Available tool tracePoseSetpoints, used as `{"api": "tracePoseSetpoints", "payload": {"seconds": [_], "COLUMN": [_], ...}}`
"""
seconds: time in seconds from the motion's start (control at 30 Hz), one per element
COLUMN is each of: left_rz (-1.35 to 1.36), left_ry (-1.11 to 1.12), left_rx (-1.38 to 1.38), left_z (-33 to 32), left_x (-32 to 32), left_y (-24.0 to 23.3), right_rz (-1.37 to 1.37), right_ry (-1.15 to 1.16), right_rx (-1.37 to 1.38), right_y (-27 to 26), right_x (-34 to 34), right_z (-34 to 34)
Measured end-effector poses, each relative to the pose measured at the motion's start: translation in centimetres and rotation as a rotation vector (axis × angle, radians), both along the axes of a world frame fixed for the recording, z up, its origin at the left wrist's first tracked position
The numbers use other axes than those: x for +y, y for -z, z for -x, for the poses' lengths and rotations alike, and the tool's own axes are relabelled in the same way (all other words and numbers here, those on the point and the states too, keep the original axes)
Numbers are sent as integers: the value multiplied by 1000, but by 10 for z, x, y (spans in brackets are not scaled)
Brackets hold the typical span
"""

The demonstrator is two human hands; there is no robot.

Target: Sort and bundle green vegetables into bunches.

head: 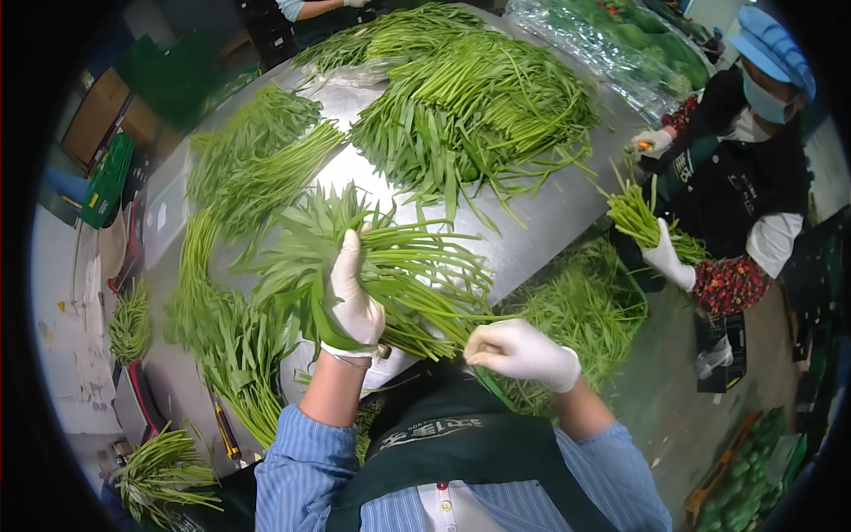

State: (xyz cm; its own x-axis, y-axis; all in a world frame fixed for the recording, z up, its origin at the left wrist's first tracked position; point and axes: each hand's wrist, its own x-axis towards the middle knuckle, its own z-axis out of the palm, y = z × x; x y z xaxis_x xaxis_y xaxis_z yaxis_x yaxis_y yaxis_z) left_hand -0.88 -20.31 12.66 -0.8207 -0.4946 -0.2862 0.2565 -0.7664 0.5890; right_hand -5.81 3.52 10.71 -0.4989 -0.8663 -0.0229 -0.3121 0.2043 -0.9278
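Observation:
My left hand (pixel 354 292), in a white glove, grips a thick bunch of leafy green vegetable stems (pixel 405 263) above the metal table (pixel 518 246). Its leaves fan out to the left and the cut stem ends point right. My right hand (pixel 525 352), also gloved, is beside the lower stem ends with its fingers curled inward; whether a stem is pinched between them is hidden. Left of the bunch lie sorted bundles of the same greens (pixel 272 176). A large heap of greens (pixel 479 106) covers the far part of the table.
A green crate of loose trimmings (pixel 572 319) stands below the table's right edge. At the right, a co-worker (pixel 725 179) holds another bunch (pixel 635 213). A yellow-and-black utility knife (pixel 227 432) lies at the near left, beside a red-edged device (pixel 146 399). Another person's arm (pixel 319 8) shows at the far side.

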Motion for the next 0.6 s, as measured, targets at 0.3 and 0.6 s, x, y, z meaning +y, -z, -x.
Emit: {"api": "tracePoseSetpoints", "payload": {"seconds": [0.3,0.6], "left_rz": [-6,63], "left_ry": [15,59], "left_rx": [-2,10], "left_z": [5,5], "left_x": [12,14], "left_y": [-9,-12], "right_rz": [135,221], "right_ry": [447,444], "right_rx": [693,-36], "right_y": [12,21], "right_x": [-34,-43], "right_z": [-11,-10]}}
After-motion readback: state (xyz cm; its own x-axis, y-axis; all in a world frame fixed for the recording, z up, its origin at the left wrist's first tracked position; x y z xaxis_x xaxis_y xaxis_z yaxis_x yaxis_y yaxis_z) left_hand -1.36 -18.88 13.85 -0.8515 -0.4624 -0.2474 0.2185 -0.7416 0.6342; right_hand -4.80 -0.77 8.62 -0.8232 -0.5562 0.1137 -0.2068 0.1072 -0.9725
